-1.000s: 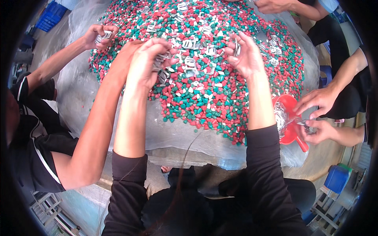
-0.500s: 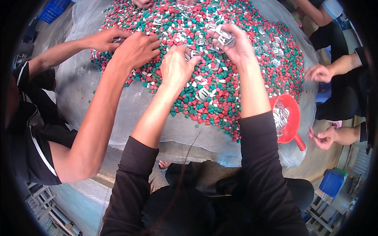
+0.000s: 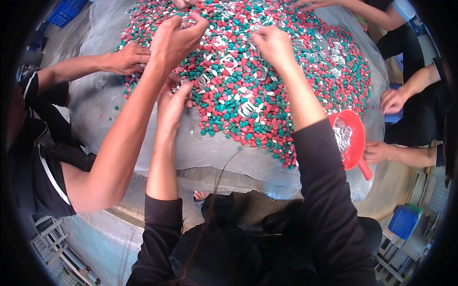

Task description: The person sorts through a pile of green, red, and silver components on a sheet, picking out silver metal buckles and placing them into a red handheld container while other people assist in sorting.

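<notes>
Among red, green and white tumbling chips [image 3: 229, 127]: several loose metal buckles [image 3: 247, 110] left; in red scoop [image 3: 356, 147], others already gathered. In left hand [image 3: 171, 101], pinched metal piece [image 3: 177, 87]; at right hand [image 3: 275, 46], bent fingers over chips, grip unclear.

Reaching forward with both black-sleeved arms [image 3: 324, 164], curling the bare left hand [image 3: 173, 99] closer in and extending the bare right hand [image 3: 274, 46] farther out, back uppermost

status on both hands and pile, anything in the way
Left hand holding small silver metal piece; right hand over red, green and white chip pile; co-worker's bare forearm close beside left hand.
</notes>
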Action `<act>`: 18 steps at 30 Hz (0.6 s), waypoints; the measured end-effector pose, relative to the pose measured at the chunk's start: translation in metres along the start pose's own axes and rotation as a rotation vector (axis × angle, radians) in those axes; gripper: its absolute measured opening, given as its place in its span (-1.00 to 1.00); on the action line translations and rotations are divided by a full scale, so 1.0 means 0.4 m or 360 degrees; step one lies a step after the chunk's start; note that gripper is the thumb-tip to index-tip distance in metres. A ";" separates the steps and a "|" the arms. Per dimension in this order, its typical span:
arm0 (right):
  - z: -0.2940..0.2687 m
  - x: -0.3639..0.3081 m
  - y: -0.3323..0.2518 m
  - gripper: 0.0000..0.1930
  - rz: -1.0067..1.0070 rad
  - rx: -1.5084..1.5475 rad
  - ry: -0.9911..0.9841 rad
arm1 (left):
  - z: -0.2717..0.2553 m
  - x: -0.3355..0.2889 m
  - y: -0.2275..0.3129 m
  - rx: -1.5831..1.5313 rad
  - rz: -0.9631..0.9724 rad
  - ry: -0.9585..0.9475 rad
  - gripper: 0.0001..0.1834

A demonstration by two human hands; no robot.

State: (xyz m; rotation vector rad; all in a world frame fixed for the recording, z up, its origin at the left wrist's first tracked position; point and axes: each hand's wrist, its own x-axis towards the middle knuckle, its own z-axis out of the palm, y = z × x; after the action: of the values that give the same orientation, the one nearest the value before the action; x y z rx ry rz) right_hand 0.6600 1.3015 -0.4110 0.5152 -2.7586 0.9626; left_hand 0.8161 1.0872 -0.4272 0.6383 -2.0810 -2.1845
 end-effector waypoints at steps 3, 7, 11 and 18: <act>-0.052 -0.037 0.038 -0.75 0.0710 0.1763 0.0024 | 0.020 0.032 -0.042 0.0791 0.0481 0.0244 -0.54; -0.088 -0.078 -0.013 -0.75 0.1022 0.2508 -0.0112 | 0.045 0.027 -0.014 0.1240 0.0570 0.0210 -0.59; -0.038 -0.062 -0.056 -0.72 0.0723 0.1093 -0.0813 | 0.037 0.022 -0.021 0.1186 0.0576 0.0192 -0.76; 0.061 -0.079 -0.134 -0.81 0.0251 -0.0489 -0.0572 | -0.010 0.004 -0.041 -0.0287 -0.0139 -0.0325 -0.80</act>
State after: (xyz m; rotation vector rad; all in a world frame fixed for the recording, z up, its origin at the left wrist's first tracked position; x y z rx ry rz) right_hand 0.7082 1.2553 -0.4080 0.4625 -3.2301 0.4914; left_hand 0.8198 1.0843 -0.4435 0.5185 -1.9432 -2.5477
